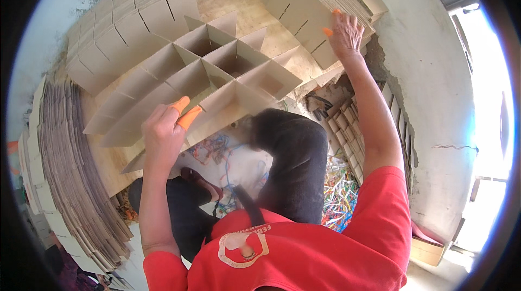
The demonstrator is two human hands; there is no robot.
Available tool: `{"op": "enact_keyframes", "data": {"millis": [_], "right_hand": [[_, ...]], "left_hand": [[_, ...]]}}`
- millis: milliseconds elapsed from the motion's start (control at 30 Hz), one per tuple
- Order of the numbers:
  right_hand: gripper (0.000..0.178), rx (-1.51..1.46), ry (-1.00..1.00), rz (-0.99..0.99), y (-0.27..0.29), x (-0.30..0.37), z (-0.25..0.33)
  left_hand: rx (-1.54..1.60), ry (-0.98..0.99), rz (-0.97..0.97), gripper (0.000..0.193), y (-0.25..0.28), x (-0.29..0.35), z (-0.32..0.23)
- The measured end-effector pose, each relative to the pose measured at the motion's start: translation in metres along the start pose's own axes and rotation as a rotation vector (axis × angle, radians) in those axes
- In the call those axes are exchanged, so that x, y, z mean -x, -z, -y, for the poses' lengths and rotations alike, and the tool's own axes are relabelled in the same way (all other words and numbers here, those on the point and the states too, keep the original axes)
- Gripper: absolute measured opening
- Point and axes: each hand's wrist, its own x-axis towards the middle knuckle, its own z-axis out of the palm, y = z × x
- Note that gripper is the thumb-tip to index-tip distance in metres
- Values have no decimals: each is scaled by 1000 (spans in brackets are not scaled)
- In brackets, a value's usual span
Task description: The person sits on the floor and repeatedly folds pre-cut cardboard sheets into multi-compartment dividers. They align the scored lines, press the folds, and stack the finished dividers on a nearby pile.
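we are resting the left hand (163, 131) at the near side of the cardboard grid (190, 79); the partly interlocked grid is lying ahead of and to the right of its fingers, with free ends extending to their left. we are not able to tell whether these orange-covered fingers are pinching the grid or only bracing it. we are resting the right hand (346, 36) at the right end of the slotted sheet stack (309, 11), which is standing just left of its bent fingers; whether they are gripping a sheet, we are not able to tell.

in our judgement, we should be isolating one sheet only beneath the right fingertips, fanning the edge if sheets are clinging. we should be bracing the grid lightly beside the left fingers, so that thin walls are not buckling. we should be aligning all slots squarely before pressing, then seating evenly between both hands' fingers; a skewed push is risking torn slots.
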Motion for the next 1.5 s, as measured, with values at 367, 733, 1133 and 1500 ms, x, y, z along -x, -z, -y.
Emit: {"op": "enact_keyframes", "data": {"millis": [367, 733, 1133, 1500], "right_hand": [[20, -291, -235, 163, -8, -34, -41], [22, -654, -300, -279, 87, -30, -8], [47, -1316, 425, 328, 224, 31, 125], [42, -1378, 507, 266, 208, 29, 159]], "left_hand": [[-41, 54, -25, 28, 12, 16, 11], [-91, 23, -55, 34, 18, 26, 11], [49, 27, -22, 14, 3, 36, 22], [-17, 58, -3, 14, 1, 36, 27]]}}
